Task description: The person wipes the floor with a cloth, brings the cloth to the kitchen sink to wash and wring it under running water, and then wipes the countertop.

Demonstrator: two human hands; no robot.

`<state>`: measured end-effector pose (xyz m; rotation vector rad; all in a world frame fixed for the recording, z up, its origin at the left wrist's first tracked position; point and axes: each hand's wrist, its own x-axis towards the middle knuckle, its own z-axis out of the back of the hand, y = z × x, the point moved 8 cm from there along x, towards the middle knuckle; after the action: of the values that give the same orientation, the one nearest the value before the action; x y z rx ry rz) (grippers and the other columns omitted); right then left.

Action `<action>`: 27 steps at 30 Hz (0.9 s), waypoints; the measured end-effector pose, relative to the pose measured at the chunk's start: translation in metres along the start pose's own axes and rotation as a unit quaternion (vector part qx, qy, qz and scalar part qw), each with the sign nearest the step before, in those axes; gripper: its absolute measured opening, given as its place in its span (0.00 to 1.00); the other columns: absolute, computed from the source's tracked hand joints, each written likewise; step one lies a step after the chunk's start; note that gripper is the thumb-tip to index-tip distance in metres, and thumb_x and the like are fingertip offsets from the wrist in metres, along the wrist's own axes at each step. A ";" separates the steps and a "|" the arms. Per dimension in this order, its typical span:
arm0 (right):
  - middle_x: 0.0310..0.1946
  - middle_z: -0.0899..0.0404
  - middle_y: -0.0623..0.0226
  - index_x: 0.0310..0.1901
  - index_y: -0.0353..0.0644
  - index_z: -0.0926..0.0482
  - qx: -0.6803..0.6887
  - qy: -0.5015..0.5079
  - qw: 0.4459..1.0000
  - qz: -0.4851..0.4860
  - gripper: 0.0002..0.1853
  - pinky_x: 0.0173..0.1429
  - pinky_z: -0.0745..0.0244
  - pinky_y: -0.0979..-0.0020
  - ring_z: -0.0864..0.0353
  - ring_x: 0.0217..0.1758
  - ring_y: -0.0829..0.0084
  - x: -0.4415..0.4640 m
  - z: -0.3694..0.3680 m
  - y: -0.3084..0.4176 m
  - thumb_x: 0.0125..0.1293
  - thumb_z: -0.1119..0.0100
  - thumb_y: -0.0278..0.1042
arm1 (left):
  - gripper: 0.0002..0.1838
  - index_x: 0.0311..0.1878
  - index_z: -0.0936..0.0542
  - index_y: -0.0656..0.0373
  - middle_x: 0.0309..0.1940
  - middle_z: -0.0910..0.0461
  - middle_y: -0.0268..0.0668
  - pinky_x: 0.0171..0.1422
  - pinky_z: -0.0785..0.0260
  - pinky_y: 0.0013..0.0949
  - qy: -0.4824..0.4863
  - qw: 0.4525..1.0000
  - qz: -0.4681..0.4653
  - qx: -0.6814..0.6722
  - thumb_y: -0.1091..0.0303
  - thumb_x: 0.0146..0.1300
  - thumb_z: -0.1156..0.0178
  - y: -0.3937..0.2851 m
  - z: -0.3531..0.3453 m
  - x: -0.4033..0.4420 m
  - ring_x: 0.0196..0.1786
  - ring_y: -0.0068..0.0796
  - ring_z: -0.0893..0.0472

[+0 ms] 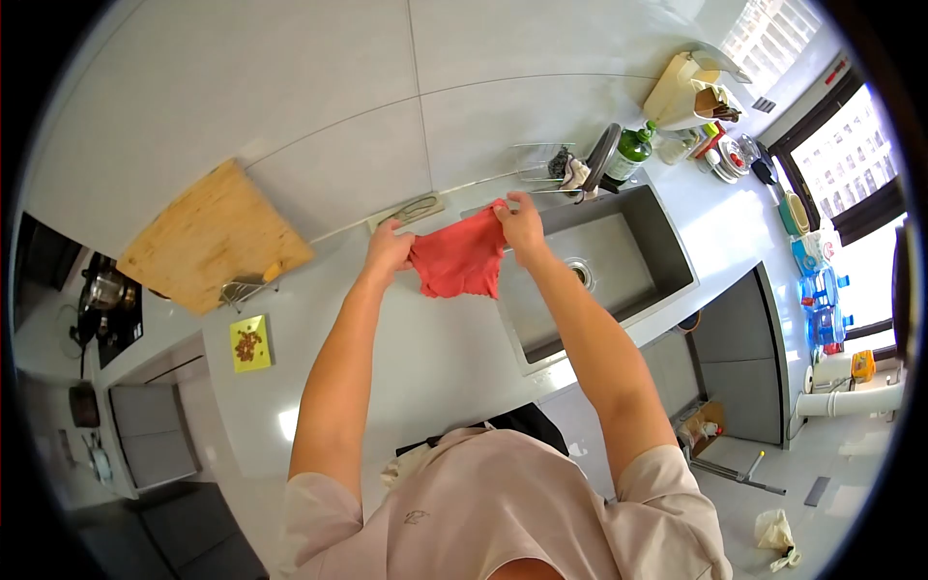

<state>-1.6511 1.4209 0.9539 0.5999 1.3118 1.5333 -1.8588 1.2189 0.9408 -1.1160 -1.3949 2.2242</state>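
Note:
A red cloth hangs spread between my two hands, above the counter beside the sink's left edge. My left hand pinches its left upper corner. At the opposite upper corner, my right hand has its fingers closed on the fabric. The cloth's lower edge hangs loose and looks wavy. To the right lies the grey metal sink, with its drain showing past my right forearm.
A wooden cutting board leans on the wall at left, near a yellow board bearing small brown pieces. Behind the sink stand a dark faucet and a green bottle. A cream knife holder occupies the far corner.

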 end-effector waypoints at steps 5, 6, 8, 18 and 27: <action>0.54 0.18 0.59 0.75 0.41 0.33 0.111 0.121 0.986 -0.033 0.34 0.56 0.21 0.66 0.19 0.55 0.68 0.025 -0.029 0.014 0.69 0.32 0.24 | 0.19 0.62 0.17 0.62 0.45 0.16 0.35 0.53 0.19 0.37 0.106 0.980 -0.044 -0.165 0.77 0.70 0.41 -0.003 0.005 0.024 0.43 0.26 0.17; 0.53 0.18 0.59 0.76 0.42 0.33 0.114 0.164 0.980 -0.007 0.35 0.56 0.21 0.65 0.19 0.54 0.68 0.026 -0.032 0.029 0.68 0.33 0.22 | 0.19 0.62 0.16 0.61 0.44 0.16 0.36 0.53 0.19 0.37 0.092 0.984 -0.106 -0.109 0.77 0.69 0.40 -0.009 0.010 0.024 0.43 0.27 0.17; 0.48 0.19 0.64 0.75 0.42 0.31 0.097 0.219 0.968 0.073 0.34 0.54 0.20 0.64 0.19 0.51 0.70 0.021 -0.036 0.066 0.67 0.35 0.19 | 0.18 0.61 0.16 0.60 0.43 0.15 0.37 0.53 0.20 0.37 0.062 0.972 -0.227 0.006 0.79 0.69 0.37 -0.038 0.018 0.007 0.42 0.30 0.16; 0.50 0.17 0.61 0.50 0.50 0.13 -0.323 0.140 0.866 0.356 0.12 0.58 0.20 0.54 0.17 0.55 0.51 -0.040 -0.027 0.030 0.68 0.28 0.42 | 0.09 0.50 0.12 0.55 0.45 0.18 0.40 0.53 0.22 0.46 -0.128 0.836 -0.417 0.332 0.69 0.68 0.31 -0.003 0.037 -0.058 0.50 0.45 0.18; 0.44 0.14 0.65 0.44 0.45 0.13 -0.425 0.296 0.827 0.217 0.18 0.57 0.18 0.55 0.15 0.52 0.58 -0.094 -0.043 -0.123 0.71 0.30 0.53 | 0.09 0.42 0.15 0.57 0.48 0.17 0.39 0.54 0.22 0.48 0.019 0.898 -0.249 0.362 0.61 0.74 0.37 0.175 0.005 -0.068 0.52 0.45 0.18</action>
<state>-1.6066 1.3084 0.8478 -0.2105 0.7531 2.5871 -1.7911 1.0894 0.8227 -0.4642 -0.6111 2.0209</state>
